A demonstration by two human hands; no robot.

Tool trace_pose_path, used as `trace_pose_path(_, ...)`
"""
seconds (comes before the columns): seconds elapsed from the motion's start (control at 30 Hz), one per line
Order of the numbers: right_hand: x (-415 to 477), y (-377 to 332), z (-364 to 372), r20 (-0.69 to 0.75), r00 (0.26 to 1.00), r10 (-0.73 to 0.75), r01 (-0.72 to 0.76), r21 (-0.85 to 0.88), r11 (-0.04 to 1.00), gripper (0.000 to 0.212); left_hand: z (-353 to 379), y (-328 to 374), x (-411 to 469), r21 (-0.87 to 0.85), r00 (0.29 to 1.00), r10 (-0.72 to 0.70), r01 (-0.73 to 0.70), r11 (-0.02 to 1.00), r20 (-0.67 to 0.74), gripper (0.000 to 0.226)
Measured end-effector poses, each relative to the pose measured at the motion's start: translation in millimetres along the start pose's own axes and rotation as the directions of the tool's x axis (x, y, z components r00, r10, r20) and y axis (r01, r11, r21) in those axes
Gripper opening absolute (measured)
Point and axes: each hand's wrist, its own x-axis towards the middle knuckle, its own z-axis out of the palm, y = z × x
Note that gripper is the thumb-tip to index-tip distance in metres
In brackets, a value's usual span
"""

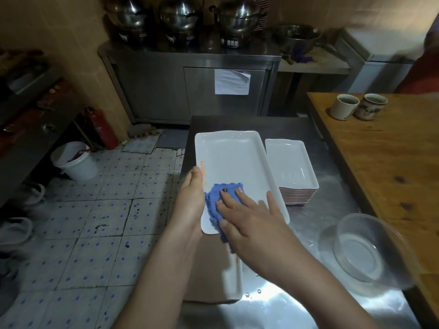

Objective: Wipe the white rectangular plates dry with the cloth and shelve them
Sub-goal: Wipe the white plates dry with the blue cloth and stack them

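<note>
Fingers (231,198) press blue cloth (213,205) flat onto held plate (232,160).

The left arm (164,269) reaches forward, bare. The left hand (190,200) grips the plate (230,157) by its left edge, thumb lying along the rim. The right arm (316,281) angles in from the right. The right hand (254,222) lies palm down, fingers straight and spread, pressing the cloth (212,205) onto the plate.
</note>
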Motion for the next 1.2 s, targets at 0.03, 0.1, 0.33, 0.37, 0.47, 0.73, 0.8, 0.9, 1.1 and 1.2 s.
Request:
trace_pose_path(0.03,-2,4,-1,0.001,1.000,0.019,-0.019,0.003,1.000,0.044,1,0,0,-0.001,1.000,0.005,-0.005,1.000,0.000,0.040)
trace_pose_path(0.1,-6,14,-2,-0.012,0.999,0.052,-0.053,-0.027,0.998,0.046,1,0,1,-0.003,1.000,0.023,-0.023,1.000,-0.006,0.040)
trace_pose_path(0.33,-7,44,-4,-0.053,0.988,0.148,-0.152,-0.072,0.986,0.049,4,2,-2,0.078,0.985,0.167,-0.171,0.982,0.052,0.028)
trace_pose_path(0.37,-2,47,-3,-0.093,0.984,0.152,-0.163,-0.120,0.979,0.050,5,0,-1,0.098,0.984,0.166,-0.172,0.980,0.065,0.029)
trace_pose_path(0.47,24,61,-7,-0.169,0.968,0.183,-0.207,-0.137,0.969,0.052,5,-7,-3,0.152,0.984,0.147,-0.162,0.975,0.103,0.030)
trace_pose_path(0.73,39,62,-6,-0.142,0.984,0.109,-0.124,-0.103,0.987,0.051,-3,-3,-5,0.138,0.992,0.104,-0.113,0.984,0.066,0.027)
trace_pose_path(0.8,15,50,4,-0.070,0.997,0.026,-0.033,-0.095,0.995,0.051,-9,0,2,0.102,0.992,0.123,-0.124,0.987,0.012,0.027)
trace_pose_path(0.9,1,48,9,-0.005,1.000,0.021,-0.022,-0.028,0.999,0.050,-13,0,4,0.112,0.989,0.145,-0.143,0.983,-0.007,0.030)
trace_pose_path(1.1,49,68,5,-0.169,0.978,0.126,-0.140,-0.071,0.988,0.052,-11,-6,-10,0.142,0.986,0.148,-0.157,0.977,0.073,0.029)
trace_pose_path(1.2,67,75,-1,-0.244,0.948,0.205,-0.210,0.006,0.978,0.050,-14,-12,-16,0.143,0.984,0.154,-0.166,0.976,0.092,0.029)
